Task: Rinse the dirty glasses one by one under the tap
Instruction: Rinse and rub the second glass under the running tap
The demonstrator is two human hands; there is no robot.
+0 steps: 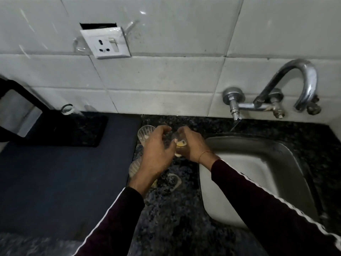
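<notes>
While both hands close around one dirty glass (180, 143) on the desk (177, 209), left hand (156, 152) and right hand (191, 145) should grip its walls: likely slick, fragile.

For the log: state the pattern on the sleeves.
Dark maroon sleeves with a white stripe along each arm; head view.

1. Wall: pale grey-white rectangular tiles (166, 74), smudged, dim light w/ glare streaks.
2. White plastic socket plate (106, 42) hangs tilted off wall, dark gap above it.
3. Black speckled granite counter (175, 218); dark blue mat (60, 182) covers its left part.
4. Black-framed object (20, 108) at left edge, unclear what.
</notes>
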